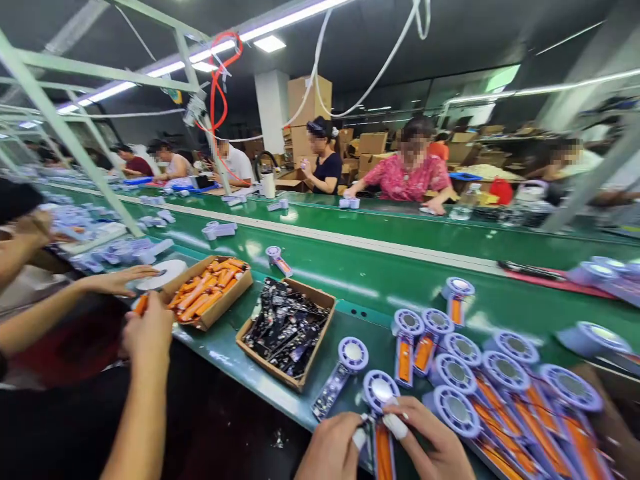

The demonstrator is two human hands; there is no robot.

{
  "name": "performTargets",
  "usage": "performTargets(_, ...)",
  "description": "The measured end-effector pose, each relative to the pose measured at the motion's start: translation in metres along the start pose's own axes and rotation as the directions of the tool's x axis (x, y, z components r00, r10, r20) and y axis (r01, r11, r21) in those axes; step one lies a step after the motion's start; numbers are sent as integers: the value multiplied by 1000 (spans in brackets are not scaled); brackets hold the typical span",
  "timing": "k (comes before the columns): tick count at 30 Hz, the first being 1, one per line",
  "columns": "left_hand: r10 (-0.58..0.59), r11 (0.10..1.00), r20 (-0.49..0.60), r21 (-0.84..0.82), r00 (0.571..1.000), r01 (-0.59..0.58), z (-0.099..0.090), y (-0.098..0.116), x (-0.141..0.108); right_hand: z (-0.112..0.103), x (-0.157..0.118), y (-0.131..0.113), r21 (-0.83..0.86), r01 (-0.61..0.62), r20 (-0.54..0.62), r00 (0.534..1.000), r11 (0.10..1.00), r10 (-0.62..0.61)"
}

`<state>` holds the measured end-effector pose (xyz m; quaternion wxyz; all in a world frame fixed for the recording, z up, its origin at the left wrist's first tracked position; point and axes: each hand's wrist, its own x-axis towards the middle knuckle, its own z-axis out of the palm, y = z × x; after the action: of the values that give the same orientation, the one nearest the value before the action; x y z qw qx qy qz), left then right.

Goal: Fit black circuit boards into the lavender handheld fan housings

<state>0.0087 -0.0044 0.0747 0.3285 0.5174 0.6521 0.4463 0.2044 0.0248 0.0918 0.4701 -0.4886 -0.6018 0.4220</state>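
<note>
A purple handheld fan body point(381, 390) with a round head and an orange battery cell in its handle is between my two hands at the bottom. My left hand point(334, 448) pinches it at the neck from the left, and my right hand point(431, 440) grips the same spot from the right; white covers show on some fingertips. Any small part or wire between the fingertips is hidden. Just left lies another fan body point(336, 383) with a dark circuit board in its handle. To the right, several fan bodies with orange cells point(505, 373) lie bunched together.
A cardboard box of black circuit boards point(327, 320) and a box of orange battery cells point(244, 283) stand at left. A neighbour's hands point(147, 327) work beside them. Beyond runs a green conveyor belt point(325, 230) carrying scattered fan parts; several people sit along its far side.
</note>
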Motion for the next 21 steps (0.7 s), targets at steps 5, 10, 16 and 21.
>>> performTargets(5,-27,992,267,-109,963,58,35,-12,-13,3,-3,7,261,-280,-133,937,924,321)
performTargets(10,-116,966,303,-187,946,178,42,-22,-17,9,-11,19,198,-195,-145,963,961,225)
performTargets(16,-40,984,346,-147,937,97,40,-13,-17,2,-16,18,-249,148,82,988,957,-132)
performTargets(21,-41,981,344,-163,938,103,41,-9,-16,1,-16,13,-422,226,102,974,878,-202)
